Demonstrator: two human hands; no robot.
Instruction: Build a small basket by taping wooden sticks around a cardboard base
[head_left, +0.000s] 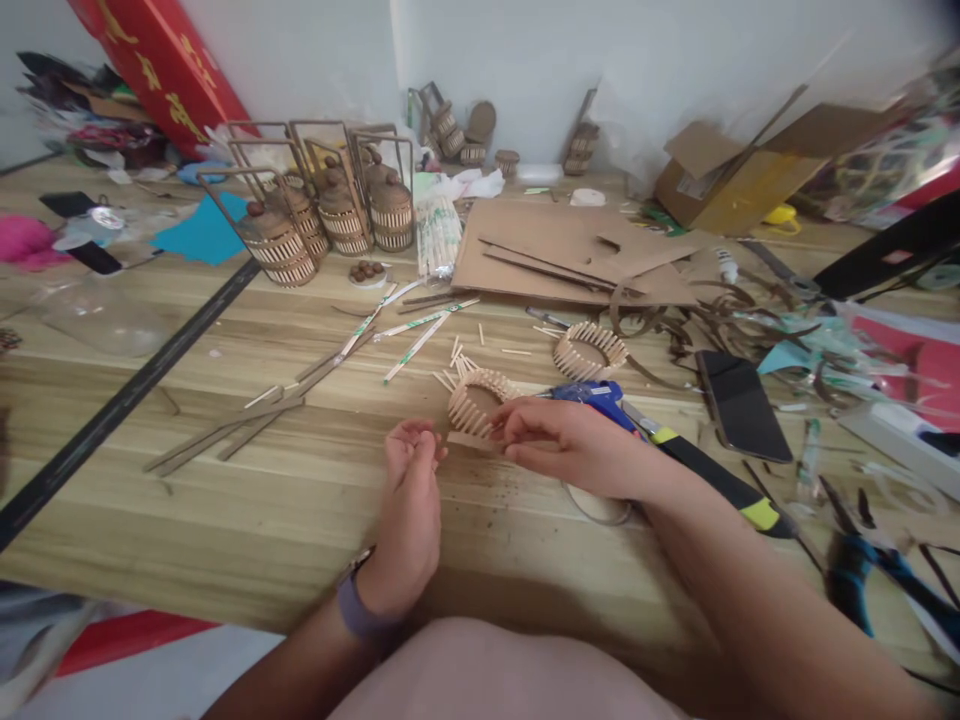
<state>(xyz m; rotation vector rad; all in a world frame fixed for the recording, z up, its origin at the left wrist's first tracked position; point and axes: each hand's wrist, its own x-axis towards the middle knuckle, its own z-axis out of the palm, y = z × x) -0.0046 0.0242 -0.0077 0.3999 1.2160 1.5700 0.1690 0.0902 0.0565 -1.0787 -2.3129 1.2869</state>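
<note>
My right hand (570,440) pinches the right end of a short brown cardboard strip (471,441) just above the table. Close to the strip's left end is my left hand (412,500), its fingers curled together; anything in them is hidden. Right behind the strip, a ring of short wooden sticks (466,408) on a brown band stands on the table, partly covered by my right fingers. Loose cut sticks (456,352) lie beside its far edge. A second stick ring (566,358) sits further back on the right. Under my right hand lies a blue glue gun (592,391).
Right of my arm are a utility knife (705,470), a phone (742,405) and pliers (862,565). Cardboard sheets (517,235) and small lidded stick baskets with tall handles (281,250) stand behind. Brown strips (247,430) lie left; a box (750,175) is back right.
</note>
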